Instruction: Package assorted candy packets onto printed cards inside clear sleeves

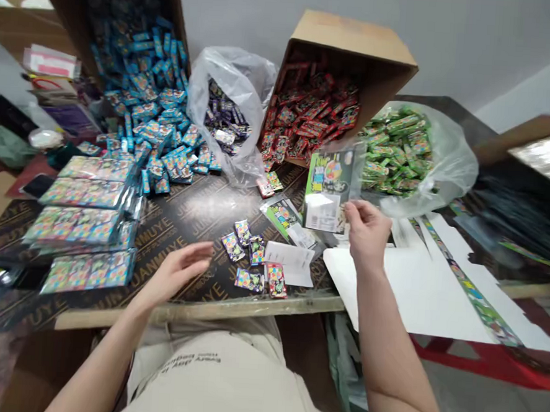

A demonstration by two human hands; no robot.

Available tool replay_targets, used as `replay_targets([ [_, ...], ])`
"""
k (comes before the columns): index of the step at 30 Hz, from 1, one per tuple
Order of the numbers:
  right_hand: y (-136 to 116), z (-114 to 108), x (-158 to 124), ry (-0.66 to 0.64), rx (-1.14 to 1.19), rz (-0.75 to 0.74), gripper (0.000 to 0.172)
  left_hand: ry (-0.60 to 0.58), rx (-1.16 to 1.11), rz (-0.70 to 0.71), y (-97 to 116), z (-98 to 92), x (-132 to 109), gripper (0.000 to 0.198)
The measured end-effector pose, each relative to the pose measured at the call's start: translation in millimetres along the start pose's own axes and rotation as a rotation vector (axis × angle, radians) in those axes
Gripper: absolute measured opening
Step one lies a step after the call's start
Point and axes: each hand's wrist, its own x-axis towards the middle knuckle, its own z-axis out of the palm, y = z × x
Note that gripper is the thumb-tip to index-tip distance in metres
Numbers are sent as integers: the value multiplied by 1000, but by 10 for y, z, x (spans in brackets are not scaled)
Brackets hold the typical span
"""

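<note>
My right hand [368,231] pinches the edge of a clear plastic bag [327,183] with a green and black printed card inside, held up above the table. Below it, a similar bag [287,218] lies flat. My left hand [178,272] hovers over the dark table with fingers stretched out, holding nothing. Between the hands are several small purple packets [256,250], a red packet [277,279] and a folded white paper slip [294,261]. A red and a green packet [274,182] lie farther back.
Behind stand a box of blue packets [153,99], a bag of purple packets [229,119], a box of red packets [312,118] and a bag of green packets [399,151]. Filled clear packs [86,210] are stacked left. White sheets [404,295] overhang the front right edge.
</note>
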Motion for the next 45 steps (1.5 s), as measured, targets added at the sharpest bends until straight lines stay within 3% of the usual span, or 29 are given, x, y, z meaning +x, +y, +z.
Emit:
replay_targets([
  [2,-380,291,-409,-162,164,17,28,69,-186,97,7,129,15,71],
  [3,-517,484,-658,-375,334,117,29,75,-302,175,16,198,36,81],
  [6,-687,1070,-1412,-719,495,259,37,9,-629,242,7,367,59,83],
  [8,-656,1329,-1754,-806,501,309,43,-32,-761,174,-58,398,-4,75],
  [10,-610,1428,-1887,-759,364,199,42,-35,-812,122,-165,355,-124,68],
  [14,-714,1320,-1736,-431,217,-136,30,-19,-705,94,-374,222,-347,59],
  [16,-849,1260,-1621,-386,266,-277,30,-45,-612,64,-439,232,-377,53],
  [18,-969,1247,-1545,-459,300,-381,31,-67,-558,22,-481,291,-357,49],
  [22,-1031,1274,-1458,-680,312,-398,25,-65,-485,-37,-496,374,-298,54],
  [28,-939,1261,-1377,-1007,264,-457,24,-81,-445,73,-371,216,-313,62],
  [31,-937,1279,-1358,-1135,255,-398,19,-46,-471,64,-324,174,-310,57],
  [34,-956,1304,-1325,-1162,319,-288,25,-26,-539,-32,-295,181,-307,49],
  [37,-960,1328,-1315,-1043,366,-251,44,32,-564,-45,-255,170,-293,48],
  [40,-911,1370,-1387,-766,330,-225,61,135,-552,-18,-223,123,-265,39],
  [42,-844,1413,-1476,-594,355,-114,76,170,-529,-12,-225,86,-247,37],
  [43,-806,1438,-1525,-591,393,-29,75,175,-507,-2,-233,70,-240,37],
  [45,-738,1488,-1612,-735,484,148,57,190,-399,52,-260,44,-233,36],
])
